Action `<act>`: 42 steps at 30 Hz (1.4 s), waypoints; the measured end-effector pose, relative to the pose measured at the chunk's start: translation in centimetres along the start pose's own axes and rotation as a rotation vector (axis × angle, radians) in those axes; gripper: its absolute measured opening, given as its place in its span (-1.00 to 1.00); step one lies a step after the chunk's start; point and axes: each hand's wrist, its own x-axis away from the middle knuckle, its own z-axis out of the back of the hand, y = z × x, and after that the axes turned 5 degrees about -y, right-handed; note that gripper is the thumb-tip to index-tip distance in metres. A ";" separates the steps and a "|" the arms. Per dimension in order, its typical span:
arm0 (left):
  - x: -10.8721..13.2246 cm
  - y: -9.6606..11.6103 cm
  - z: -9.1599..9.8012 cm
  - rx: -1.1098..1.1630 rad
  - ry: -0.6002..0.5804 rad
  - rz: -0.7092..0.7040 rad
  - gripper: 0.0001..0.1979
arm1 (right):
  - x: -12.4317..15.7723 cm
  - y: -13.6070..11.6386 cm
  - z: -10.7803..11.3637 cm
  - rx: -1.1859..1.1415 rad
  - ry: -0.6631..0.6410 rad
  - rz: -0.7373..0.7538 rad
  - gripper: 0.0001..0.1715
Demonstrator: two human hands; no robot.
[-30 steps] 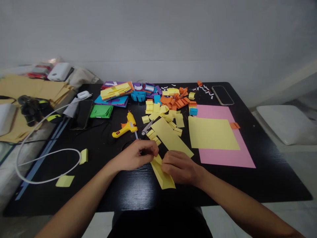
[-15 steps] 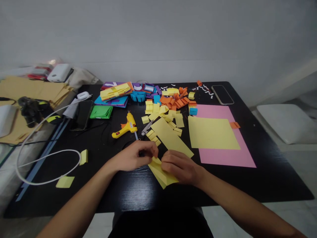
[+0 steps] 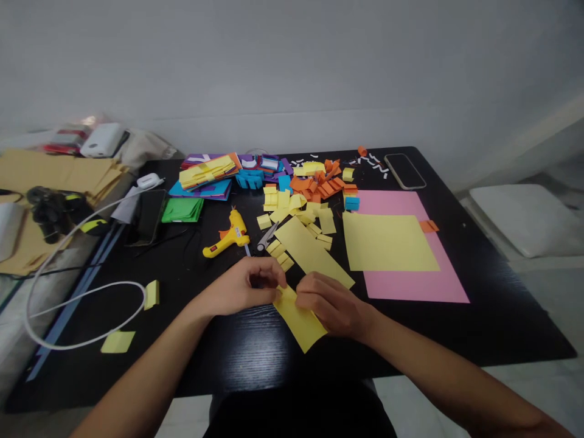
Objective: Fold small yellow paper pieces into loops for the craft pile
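Observation:
A strip of yellow paper (image 3: 302,326) is held between my two hands near the table's front edge. My left hand (image 3: 255,283) pinches its upper left end, thumb and fingers closed together. My right hand (image 3: 332,304) grips its right side with curled fingers, which hide part of that edge. Just beyond my hands lies a larger yellow paper strip (image 3: 314,252), slanting across the table. Scissors (image 3: 267,236) rest beside it, their handles partly hidden. Several small folded yellow paper pieces (image 3: 279,254) lie around them.
A yellow glue gun (image 3: 230,234) lies left of the scissors. At right, a yellow sheet (image 3: 390,243) covers part of a pink sheet (image 3: 417,287). Orange paper pieces (image 3: 319,185) are heaped behind. A white cable (image 3: 86,291) loops at left; a phone (image 3: 405,171) lies far right.
The yellow strip between my hands showed a raised, folded-over layer before; now it looks flatter. Both hands stay closed on it in nearly the same place. The view has shifted slightly.

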 end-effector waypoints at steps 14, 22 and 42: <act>0.2 0.0 -0.4 -0.214 0.135 -0.032 -0.92 | -0.7 1.9 -0.7 -0.848 0.020 -0.820 -0.83; 0.0 -0.5 -0.4 -0.354 0.155 -0.075 -0.94 | -1.0 2.3 -0.9 -1.102 0.008 -1.005 -0.68; -0.2 -1.0 -0.2 -0.621 0.122 -0.163 -0.87 | -0.9 2.5 -0.9 -1.073 -0.039 -1.098 -0.72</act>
